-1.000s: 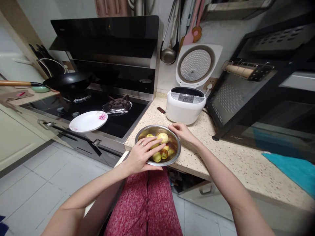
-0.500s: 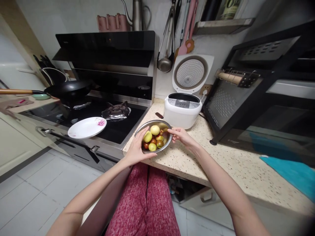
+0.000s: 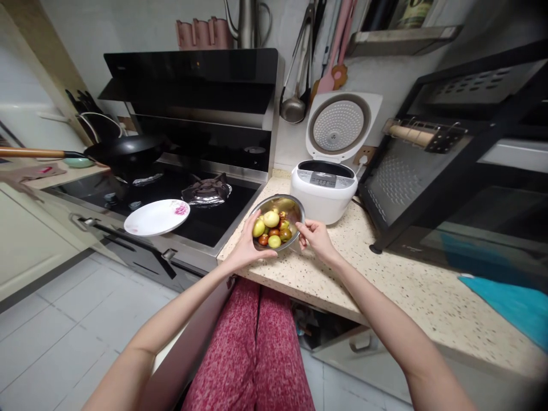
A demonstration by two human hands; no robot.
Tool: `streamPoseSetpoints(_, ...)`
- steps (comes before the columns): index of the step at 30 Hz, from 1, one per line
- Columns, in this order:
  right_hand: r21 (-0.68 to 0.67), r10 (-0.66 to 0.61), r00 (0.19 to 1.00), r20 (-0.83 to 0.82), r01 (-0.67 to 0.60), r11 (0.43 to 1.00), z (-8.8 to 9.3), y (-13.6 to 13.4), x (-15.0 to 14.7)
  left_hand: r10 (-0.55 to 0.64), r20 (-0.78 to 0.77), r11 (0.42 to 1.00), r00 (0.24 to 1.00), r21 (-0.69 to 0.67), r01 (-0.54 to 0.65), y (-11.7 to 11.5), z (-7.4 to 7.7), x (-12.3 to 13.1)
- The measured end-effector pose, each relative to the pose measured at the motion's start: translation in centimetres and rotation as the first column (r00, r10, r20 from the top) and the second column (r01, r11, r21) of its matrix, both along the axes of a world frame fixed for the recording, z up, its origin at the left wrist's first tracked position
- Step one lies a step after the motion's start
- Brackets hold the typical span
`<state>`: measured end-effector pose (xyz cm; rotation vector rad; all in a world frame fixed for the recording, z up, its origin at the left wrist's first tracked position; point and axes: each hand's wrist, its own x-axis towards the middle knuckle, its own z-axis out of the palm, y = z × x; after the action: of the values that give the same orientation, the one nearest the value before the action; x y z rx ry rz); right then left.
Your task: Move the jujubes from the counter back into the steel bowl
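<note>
A round metal bowl (image 3: 291, 206) is tilted toward me above the front edge of the speckled counter (image 3: 338, 285). Inside it lie several yellow-green and reddish-brown fruits (image 3: 271, 219), gathered at the lower left. My left hand (image 3: 245, 250) grips the bowl's left side, its thumb stretched along the lower rim. At the right rim, my right hand (image 3: 315, 240) pinches the edge between thumb and fingers. Just behind the bowl stands a white rice cooker (image 3: 321, 197) with its lid (image 3: 340, 127) up.
A white floral plate (image 3: 156, 218) sits at the stove's front edge. On the stove (image 3: 233, 214) is a black wok (image 3: 124, 149), its handle pointing left. A black-framed rack (image 3: 385, 225) and a blue cloth (image 3: 509, 302) are at right. Utensils (image 3: 293, 108) hang behind.
Both hands have lifted the bowl slightly and tipped it more toward me. The fruits have shifted a little within it. The whole view has moved slightly.
</note>
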<state>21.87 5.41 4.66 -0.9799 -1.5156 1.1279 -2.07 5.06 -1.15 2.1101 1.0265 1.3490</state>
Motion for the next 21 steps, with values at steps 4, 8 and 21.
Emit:
streamPoseSetpoints(4,0.039,-0.082,0.997,-0.005,0.082,0.996,0.0,-0.1,-0.1,0.023,-0.011,1.000,1.000,0.002,-0.023,0.1,-0.4,-0.3)
streamPoseSetpoints(8,0.079,-0.143,0.990,0.015,0.142,0.987,0.3,-0.5,-0.1,0.001,-0.057,1.000,0.998,0.005,0.000,0.0,-0.7,-0.1)
streamPoseSetpoints(21,0.242,-0.339,0.928,0.154,0.297,0.924,2.6,1.1,-2.9,0.071,0.118,0.985,0.991,-0.166,-0.050,0.9,-0.8,1.3)
